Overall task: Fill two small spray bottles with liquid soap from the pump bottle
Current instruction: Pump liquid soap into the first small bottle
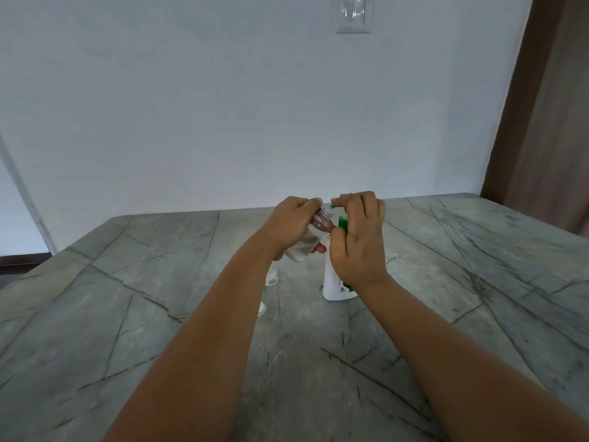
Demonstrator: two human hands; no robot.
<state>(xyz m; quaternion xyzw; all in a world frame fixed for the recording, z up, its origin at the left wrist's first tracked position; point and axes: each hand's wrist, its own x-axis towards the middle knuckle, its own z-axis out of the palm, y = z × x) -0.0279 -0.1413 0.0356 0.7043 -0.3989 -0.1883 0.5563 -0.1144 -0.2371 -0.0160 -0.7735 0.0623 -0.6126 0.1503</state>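
My left hand (288, 226) grips a small clear spray bottle (310, 237) with its cap off, tilted so the open threaded neck points up and right, just under the green pump spout. My right hand (358, 239) rests on the green pump head of the white pump bottle (334, 287), which stands upright on the table; the hand hides most of the pump. A second small clear bottle (272, 275) stands behind my left forearm, partly hidden.
A small clear cap (262, 309) lies on the grey marble table (462, 282) beside my left forearm. A white wall with a light switch (353, 14) rises behind the table. A brown door frame (538, 122) stands at the right.
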